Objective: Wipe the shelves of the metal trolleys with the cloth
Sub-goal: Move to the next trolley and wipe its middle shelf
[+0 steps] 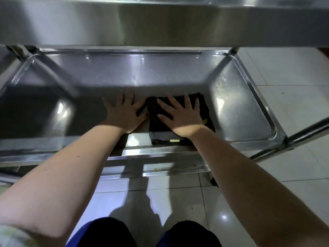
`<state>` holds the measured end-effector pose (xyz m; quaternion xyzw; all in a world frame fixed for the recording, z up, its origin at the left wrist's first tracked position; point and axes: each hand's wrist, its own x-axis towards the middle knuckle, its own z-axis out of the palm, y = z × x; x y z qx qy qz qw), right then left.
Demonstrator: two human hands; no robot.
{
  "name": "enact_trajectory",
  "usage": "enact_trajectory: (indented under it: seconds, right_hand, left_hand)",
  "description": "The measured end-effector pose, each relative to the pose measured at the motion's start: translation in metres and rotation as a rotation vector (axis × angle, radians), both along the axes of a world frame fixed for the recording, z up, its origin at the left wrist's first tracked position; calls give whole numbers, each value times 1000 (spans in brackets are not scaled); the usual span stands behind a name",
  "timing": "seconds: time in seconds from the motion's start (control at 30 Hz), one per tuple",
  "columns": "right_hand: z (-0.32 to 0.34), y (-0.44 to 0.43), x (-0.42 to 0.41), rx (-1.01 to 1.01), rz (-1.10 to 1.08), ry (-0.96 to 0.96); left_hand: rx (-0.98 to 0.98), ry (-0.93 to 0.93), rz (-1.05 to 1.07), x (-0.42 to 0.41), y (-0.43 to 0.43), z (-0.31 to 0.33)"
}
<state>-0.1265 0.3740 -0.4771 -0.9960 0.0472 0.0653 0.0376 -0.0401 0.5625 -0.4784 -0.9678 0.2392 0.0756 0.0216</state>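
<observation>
A lower shelf [240, 104] of a steel trolley [302, 133] is seen from above, with an upper shelf [160, 24] spanning the top of the view. A dark cloth [203, 106], folded into a rough rectangle, is laid flat on the lower shelf, close to its front edge and a little right of the middle. A small yellow tag [205, 121] is seen at the cloth's right side, and a paler grey fold at its near end.

The right hand [181, 116] is pressed palm-down on the cloth, its fingers [186, 104] straight and spread wide, with nothing gripped. The left hand [124, 114] is laid flat on the bare metal just left of the cloth, fingers likewise straight and spread, the thumb just beside the cloth's left edge. Both forearms [240, 166] are stretched forward over the shelf's front edge.

The right end of the shelf is marked with dull smears. White floor tiles [293, 77] are seen to the right and below, and knees in dark blue trousers [106, 232] at the bottom.
</observation>
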Motion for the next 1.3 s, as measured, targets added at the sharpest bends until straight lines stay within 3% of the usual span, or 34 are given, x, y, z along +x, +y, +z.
enact_trajectory:
  seconds: [0.13,0.33,0.63,0.83,1.0,1.17,1.3]
  right_hand:
    - [-1,-12,10,3,-42,-20]
    - [-6,-30,11,-2,-13,-52]
    - [1,-192,-24,-25,-351,-31]
    - [5,-186,-102,-50,-335,73]
    - [9,-133,-104,-9,-514,107]
    - [7,-25,-63,16,-269,118]
    - [8,-62,-82,61,-275,80]
  left_hand:
    - [28,88,69,-6,-28,10]
    - [-66,-24,77,-19,-27,-7]
    - [-90,-55,83,-16,-31,-13]
    - [-94,-32,91,-20,-33,-9]
    - [-95,-28,76,-27,-35,-7]
    - [-83,-21,72,-24,-33,-9]
    - [-86,-10,61,-22,-30,-10]
